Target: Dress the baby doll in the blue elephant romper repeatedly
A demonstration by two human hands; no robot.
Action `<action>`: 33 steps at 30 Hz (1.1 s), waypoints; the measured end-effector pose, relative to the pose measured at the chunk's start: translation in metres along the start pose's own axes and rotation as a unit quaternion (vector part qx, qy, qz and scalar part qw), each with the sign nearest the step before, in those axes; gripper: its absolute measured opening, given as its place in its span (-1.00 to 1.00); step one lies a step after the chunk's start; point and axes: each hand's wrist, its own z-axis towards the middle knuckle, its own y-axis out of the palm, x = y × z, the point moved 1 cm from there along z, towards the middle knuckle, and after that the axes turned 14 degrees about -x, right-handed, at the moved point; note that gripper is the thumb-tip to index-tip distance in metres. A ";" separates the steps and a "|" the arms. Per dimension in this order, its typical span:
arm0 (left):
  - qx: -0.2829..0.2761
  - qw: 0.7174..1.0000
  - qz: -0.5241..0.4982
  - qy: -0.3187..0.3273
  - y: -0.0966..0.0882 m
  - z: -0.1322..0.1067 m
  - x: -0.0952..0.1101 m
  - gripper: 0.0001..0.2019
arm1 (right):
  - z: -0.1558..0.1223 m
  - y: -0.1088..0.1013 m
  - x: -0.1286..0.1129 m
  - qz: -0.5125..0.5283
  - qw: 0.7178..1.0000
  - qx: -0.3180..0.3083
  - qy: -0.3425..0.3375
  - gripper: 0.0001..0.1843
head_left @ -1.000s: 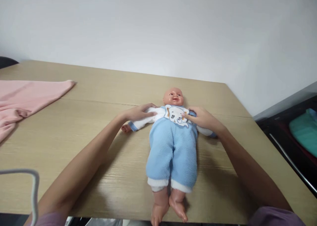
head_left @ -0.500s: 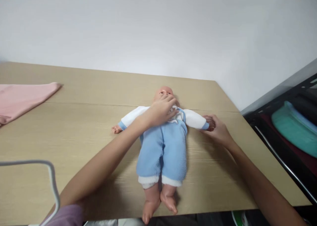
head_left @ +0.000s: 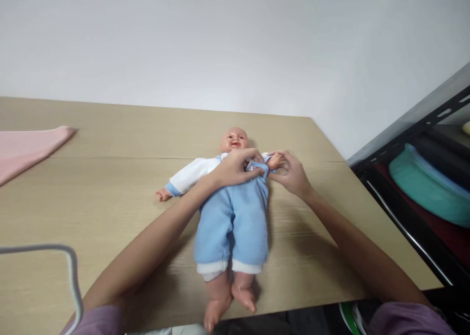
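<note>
A baby doll (head_left: 232, 140) in a light blue fleece romper (head_left: 231, 222) with white sleeves lies on its back on the wooden table (head_left: 110, 193), head away from me. My left hand (head_left: 237, 167) rests on the doll's chest, fingers curled on the blue strap at the shoulder. My right hand (head_left: 290, 172) is closed round the doll's small hand and folds that arm in against the chest. The doll's other arm (head_left: 183, 177) stretches out to the left. Its bare feet reach the table's near edge.
A pink cloth (head_left: 25, 146) lies at the table's far left. A white clothes hanger (head_left: 69, 271) sticks in at the lower left. To the right stands a dark shelf (head_left: 414, 222) holding a teal folded item (head_left: 426, 185). A white wall is behind.
My right hand has brought the doll's outstretched arm in from the side to its chest. My left hand slid from the doll's face down onto the chest strap. The view shifted slightly right.
</note>
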 end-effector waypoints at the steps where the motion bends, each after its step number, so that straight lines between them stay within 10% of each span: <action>1: 0.017 0.999 -0.033 0.008 0.000 -0.001 -0.001 -0.83 | 0.001 0.007 -0.004 -0.042 0.999 -0.012 -0.013 -0.57; 12: 0.041 0.981 -0.186 -0.021 0.000 0.005 0.000 -0.70 | -0.016 0.020 -0.012 -0.136 0.980 -0.112 -0.096 -0.60; 25: -0.043 0.984 -0.094 -0.142 0.006 0.010 -0.008 -0.64 | -0.023 0.040 0.003 0.238 0.971 0.002 0.039 -0.75; 33: -0.073 0.983 -0.081 -0.149 0.007 0.009 -0.008 -0.64 | -0.015 0.041 -0.006 0.442 0.890 0.009 0.110 -0.74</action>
